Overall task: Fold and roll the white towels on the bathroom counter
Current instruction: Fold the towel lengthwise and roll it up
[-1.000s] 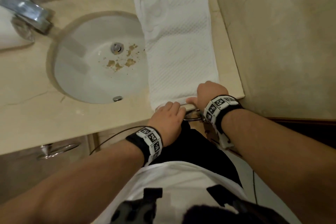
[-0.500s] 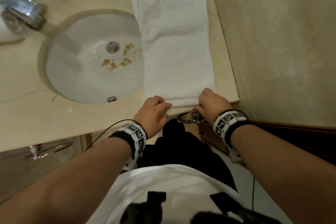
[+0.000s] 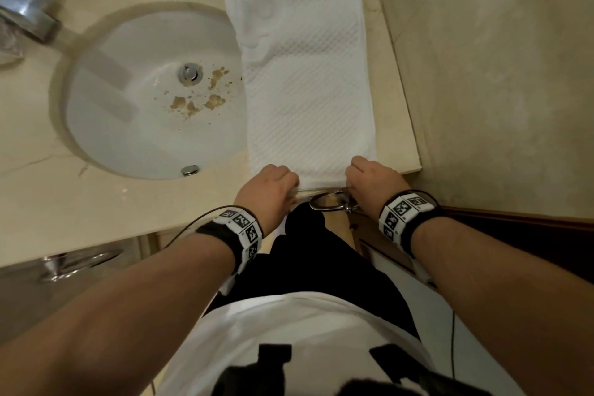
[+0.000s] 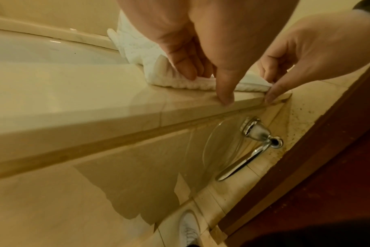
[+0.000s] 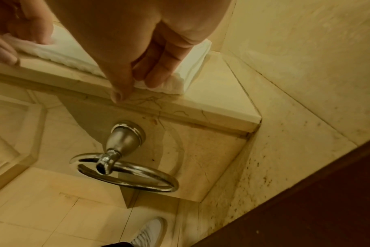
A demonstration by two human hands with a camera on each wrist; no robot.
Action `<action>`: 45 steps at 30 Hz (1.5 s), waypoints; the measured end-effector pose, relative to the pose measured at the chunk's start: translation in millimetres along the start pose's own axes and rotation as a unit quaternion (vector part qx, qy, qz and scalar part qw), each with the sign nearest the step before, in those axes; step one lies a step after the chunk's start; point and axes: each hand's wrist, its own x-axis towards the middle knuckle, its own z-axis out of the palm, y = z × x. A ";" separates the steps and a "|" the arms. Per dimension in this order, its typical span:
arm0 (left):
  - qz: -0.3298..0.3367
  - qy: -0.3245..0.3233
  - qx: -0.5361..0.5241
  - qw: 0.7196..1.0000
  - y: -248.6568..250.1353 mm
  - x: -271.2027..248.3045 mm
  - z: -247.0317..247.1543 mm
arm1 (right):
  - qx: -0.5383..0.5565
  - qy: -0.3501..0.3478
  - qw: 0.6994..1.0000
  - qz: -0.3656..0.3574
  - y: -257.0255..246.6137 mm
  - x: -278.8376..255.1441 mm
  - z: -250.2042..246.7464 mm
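Observation:
A white textured towel (image 3: 305,90) lies folded into a long strip on the beige counter (image 3: 112,202), right of the sink, reaching from the back wall to the front edge. My left hand (image 3: 273,185) pinches its near left corner: fingers (image 4: 186,70) on top, thumb (image 4: 226,97) down at the counter's lip. At the near right corner my right hand (image 3: 369,177) pinches the towel (image 5: 74,51) the same way, fingers (image 5: 156,80) on the cloth and thumb (image 5: 119,95) against the edge. The near hem is slightly bunched under both hands.
A white basin (image 3: 106,125) with brown debris near the drain sits left of the towel, with a chrome faucet (image 3: 25,10) at the back left. A chrome towel ring (image 5: 127,175) hangs below the counter front. The tiled wall (image 3: 482,74) stands close on the right.
The hands have spread apart along the towel's near end. The right hand drew back from on top of the towel to its near right corner; the left slid to the left corner.

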 end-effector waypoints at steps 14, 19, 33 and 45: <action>0.007 -0.082 0.145 0.986 10.4 23.5 -27.4 | -0.066 -0.060 0.994 0.057 14.4 20.0 -31.4; 0.053 -0.068 0.180 0.980 6.9 17.9 -29.1 | -0.096 -0.048 0.993 0.058 17.1 17.6 -35.8; 0.070 -0.091 0.206 0.972 12.0 24.7 -34.3 | -0.062 0.033 0.995 -0.066 -15.0 -0.9 -10.6; 0.018 -0.173 0.228 0.958 20.2 23.8 -46.0 | -0.165 -0.013 0.985 -0.051 -16.5 11.2 -13.5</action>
